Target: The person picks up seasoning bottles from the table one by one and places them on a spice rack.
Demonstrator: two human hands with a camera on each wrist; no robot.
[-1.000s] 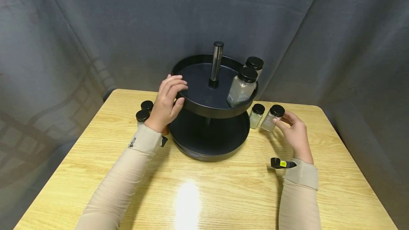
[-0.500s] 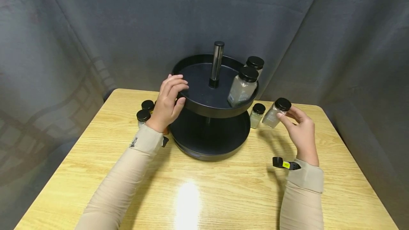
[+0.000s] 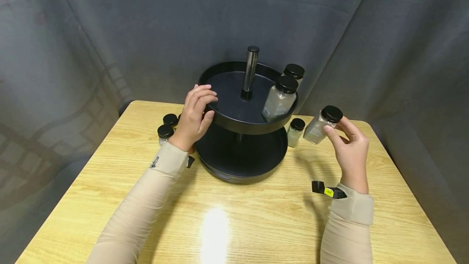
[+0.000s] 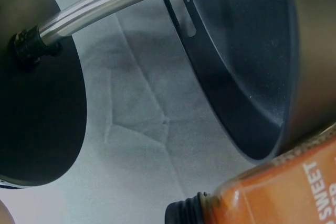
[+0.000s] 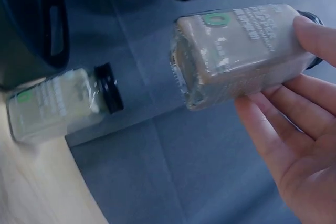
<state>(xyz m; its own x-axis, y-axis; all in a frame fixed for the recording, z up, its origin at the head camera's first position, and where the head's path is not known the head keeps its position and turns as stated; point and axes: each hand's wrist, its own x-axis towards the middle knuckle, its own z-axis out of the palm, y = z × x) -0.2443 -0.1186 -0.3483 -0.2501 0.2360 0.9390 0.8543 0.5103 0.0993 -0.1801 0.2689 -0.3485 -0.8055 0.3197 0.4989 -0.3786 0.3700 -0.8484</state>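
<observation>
My right hand (image 3: 353, 154) pinches a square clear spice jar (image 3: 316, 130) by its upper part, thumb on the near side and fingers behind. The jar has a black lid and pale greyish-beige powder; it hangs tilted above the table, base toward the left, in the right wrist view (image 5: 236, 53) too. A black two-tier turntable (image 3: 234, 125) with a metal centre post stands at the middle. My left hand (image 3: 194, 115) holds the upper tray's left rim, fingers over the edge and thumb outside. Two larger spice jars (image 3: 279, 103) stand on that tray's right side.
A smaller spice jar (image 3: 294, 133) with pale green contents stands right of the lower tray. Several black-lidded jars (image 3: 165, 133) stand left, partly hidden by the left hand; one orange-filled jar (image 4: 278, 187) shows in the left wrist view. A grey curtain (image 3: 165, 31) hangs behind the table (image 3: 256, 219).
My right hand has lifted the spice jar up and to the right, off the table and away from the smaller jar. The left hand stays at the rim.
</observation>
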